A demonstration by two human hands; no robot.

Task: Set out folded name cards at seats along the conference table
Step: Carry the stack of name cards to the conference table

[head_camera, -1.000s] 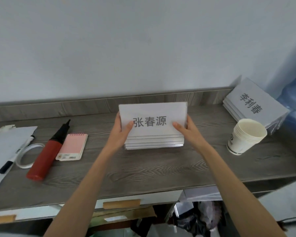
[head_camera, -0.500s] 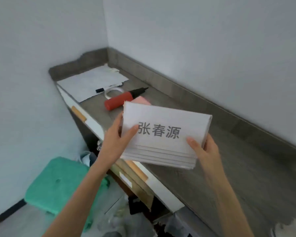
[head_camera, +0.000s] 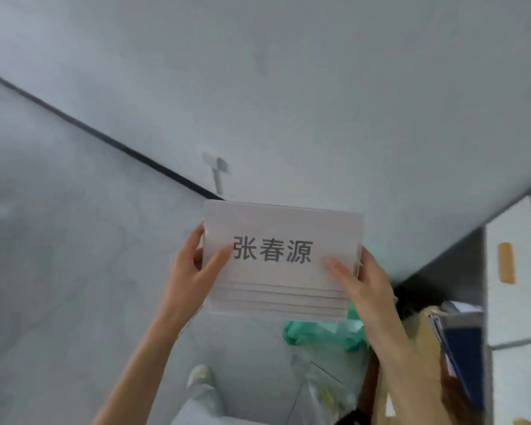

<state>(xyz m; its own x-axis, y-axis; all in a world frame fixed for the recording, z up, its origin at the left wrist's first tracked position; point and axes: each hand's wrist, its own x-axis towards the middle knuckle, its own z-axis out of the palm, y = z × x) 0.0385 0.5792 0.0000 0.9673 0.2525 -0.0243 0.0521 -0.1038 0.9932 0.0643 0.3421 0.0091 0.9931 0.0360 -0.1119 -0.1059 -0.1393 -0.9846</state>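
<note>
The stack of name cards [head_camera: 284, 262] was up off any surface, carried in front of the person above the pale floor [head_camera: 59, 240]. The left hand [head_camera: 193, 265] gripped its left edge, thumb laid across the top face and fingers curled behind. The right hand [head_camera: 359, 283] clamped the right edge the same way.

The cards looked like flat, stiff rectangular sleeves, glossy and perhaps clear plastic over white paper, each edge showing as a thin stripe along the bottom. The top one bore three large grey printed characters. I judged the stack light but slippery, the smooth faces likely to slide over one another if tilted. Holding both short edges with thumbs pressing down seemed the sound way, keeping the layers squared.

Below lay a crumpled green plastic bag [head_camera: 316, 331], soft and wrinkled, and a pale shoe [head_camera: 200, 374] showed beneath. Everything was blurred, so finer texture could not be told.
</note>
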